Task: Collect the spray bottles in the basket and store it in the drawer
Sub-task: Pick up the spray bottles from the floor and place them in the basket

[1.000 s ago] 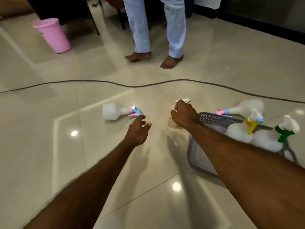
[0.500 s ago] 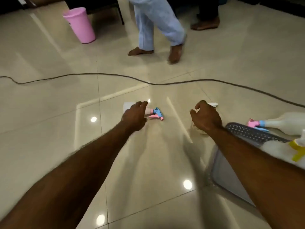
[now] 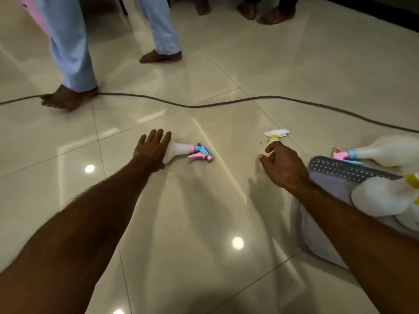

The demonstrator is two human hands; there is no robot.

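Note:
A white spray bottle with a pink and blue trigger [image 3: 191, 151] lies on the tiled floor, nozzle to the right. My left hand [image 3: 152, 148] rests flat on its body, fingers straight. Further right lies a second bottle with a white trigger and yellow collar [image 3: 276, 134]. My right hand [image 3: 284, 167] curls over its body and hides most of it. A grey perforated basket [image 3: 340, 169] stands at the right, under my right forearm. It holds a white bottle with a yellow collar [image 3: 381, 198]. Another bottle with a pink trigger [image 3: 383, 151] lies at the basket's far rim.
A dark cable [image 3: 204, 105] snakes across the floor beyond the bottles. A person in light blue trousers [image 3: 70, 53] stands at the upper left, one bare foot [image 3: 68, 99] on the cable. More bare feet [image 3: 272, 14] show at the top. A pink bucket [image 3: 38, 17] peeks out behind the legs.
My left hand has reached forward and now lies on the pink-and-blue bottle's body. The person in blue trousers has stepped left towards the cable. My right hand stays at the yellow-collared bottle.

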